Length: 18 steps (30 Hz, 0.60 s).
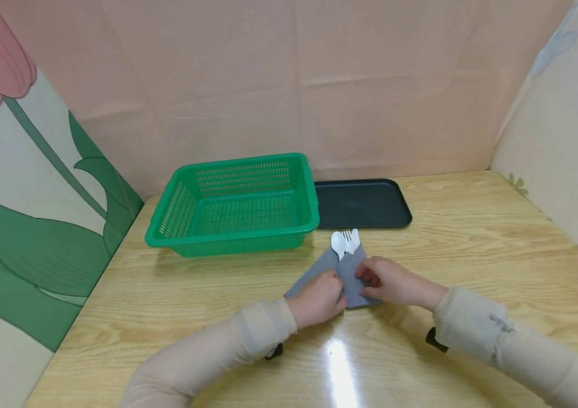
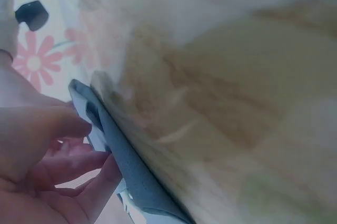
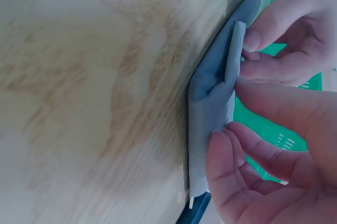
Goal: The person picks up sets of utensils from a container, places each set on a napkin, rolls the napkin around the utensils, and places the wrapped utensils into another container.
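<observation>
A grey cloth napkin lies folded on the wooden table, narrowing into a pocket shape. From its far end stick out the heads of a white spoon, a fork and a knife. My left hand, fingers curled, pinches the napkin's folded edge between thumb and finger. On the other side, my right hand touches the napkin, its fingers loosely bent and its thumb apart from them. In the right wrist view its fingertips rest against the cloth. The cutlery handles are hidden inside the napkin.
A green plastic basket stands beyond the hands at the back left. Right beside it, partly behind its rim, lies a black tray. A pink backdrop rises behind the table, with flower-printed panels at both sides.
</observation>
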Each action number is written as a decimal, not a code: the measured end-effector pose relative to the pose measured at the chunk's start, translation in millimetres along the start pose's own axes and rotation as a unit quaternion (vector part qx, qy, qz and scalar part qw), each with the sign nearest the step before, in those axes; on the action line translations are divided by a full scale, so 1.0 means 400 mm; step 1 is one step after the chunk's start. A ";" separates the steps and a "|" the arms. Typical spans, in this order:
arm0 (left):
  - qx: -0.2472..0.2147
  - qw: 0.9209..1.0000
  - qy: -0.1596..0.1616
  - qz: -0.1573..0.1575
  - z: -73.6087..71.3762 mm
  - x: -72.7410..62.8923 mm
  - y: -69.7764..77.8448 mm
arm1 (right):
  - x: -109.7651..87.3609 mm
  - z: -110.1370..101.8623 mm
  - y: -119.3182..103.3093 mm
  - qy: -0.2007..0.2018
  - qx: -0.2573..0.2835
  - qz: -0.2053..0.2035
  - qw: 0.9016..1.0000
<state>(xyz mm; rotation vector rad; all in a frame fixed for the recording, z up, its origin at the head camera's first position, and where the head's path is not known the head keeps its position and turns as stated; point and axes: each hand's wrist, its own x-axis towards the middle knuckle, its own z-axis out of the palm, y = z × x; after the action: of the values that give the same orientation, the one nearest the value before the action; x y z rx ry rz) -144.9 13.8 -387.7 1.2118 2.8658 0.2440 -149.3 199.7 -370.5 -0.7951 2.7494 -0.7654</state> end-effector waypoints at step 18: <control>0.036 0.998 -0.054 -0.003 -0.013 0.005 0.008 | -0.004 0.001 0.003 -0.037 -0.013 0.036 0.999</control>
<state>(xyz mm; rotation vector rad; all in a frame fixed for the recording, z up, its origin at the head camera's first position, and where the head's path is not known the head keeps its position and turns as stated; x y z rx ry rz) -144.5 16.7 -382.2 1.1891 2.8072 0.0740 -148.1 201.2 -371.4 -0.7106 2.7118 -0.6746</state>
